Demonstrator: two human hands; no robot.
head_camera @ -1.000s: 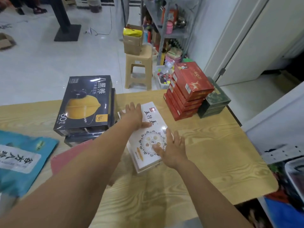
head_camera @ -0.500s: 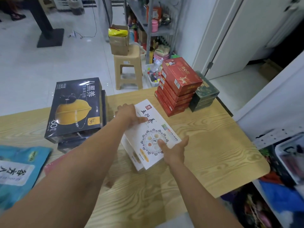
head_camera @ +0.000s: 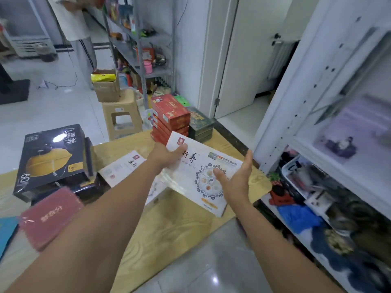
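A flat white box (head_camera: 196, 166) with black calligraphy and a round mandala print is lifted and tilted above the right end of the wooden table (head_camera: 169, 229). My left hand (head_camera: 167, 155) grips its far left corner, thumb on top. My right hand (head_camera: 237, 178) has its palm against the box's right edge, fingers straight and thumb lying on the mandala. A second matching white box (head_camera: 120, 169) lies on the table under my left forearm.
Black boxes with a yellow print (head_camera: 53, 157) are stacked on the left, with a red pouch (head_camera: 48, 216) in front. Red boxes (head_camera: 171, 115) and dark green boxes (head_camera: 201, 123) stand at the far edge. A white shelf unit (head_camera: 296, 102) is close on the right.
The top white box has come up off the stack and swung right, toward the white shelf unit. My view has turned right. My right hand's fingers have straightened along the box's edge.
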